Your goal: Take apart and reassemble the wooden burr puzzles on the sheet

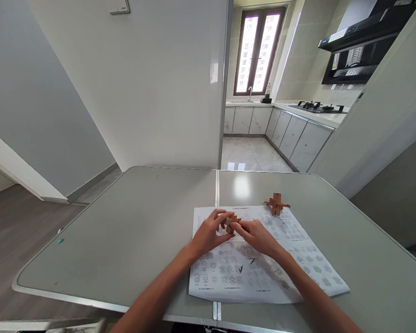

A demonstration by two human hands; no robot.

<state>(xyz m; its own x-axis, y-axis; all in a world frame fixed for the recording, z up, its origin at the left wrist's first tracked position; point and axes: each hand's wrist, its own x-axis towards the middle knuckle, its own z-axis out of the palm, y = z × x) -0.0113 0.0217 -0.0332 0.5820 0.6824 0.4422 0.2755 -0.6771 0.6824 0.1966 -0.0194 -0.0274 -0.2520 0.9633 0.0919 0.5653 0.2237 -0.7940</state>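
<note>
Between my two hands is a small wooden block puzzle (230, 225), held just above a printed sheet. My left hand (211, 231) grips it from the left, thumb below and fingers above. From the right, my right hand (254, 235) pinches it with thumb and forefinger; the fingertips partly cover the pieces. Under both hands lies the large white instruction sheet (229, 293), printed with rows of small diagrams. A second wooden puzzle (276, 204), cross-shaped with pieces sticking out, stands at the sheet's top right edge, apart from my hands.
The grey folding table (125, 240) has a metal seam (217, 187) down its middle and a metal rim. A small teal bit (60, 241) lies near its left edge. Beyond the table are a white wall (159, 92) and a kitchen with a gas stove (317, 107).
</note>
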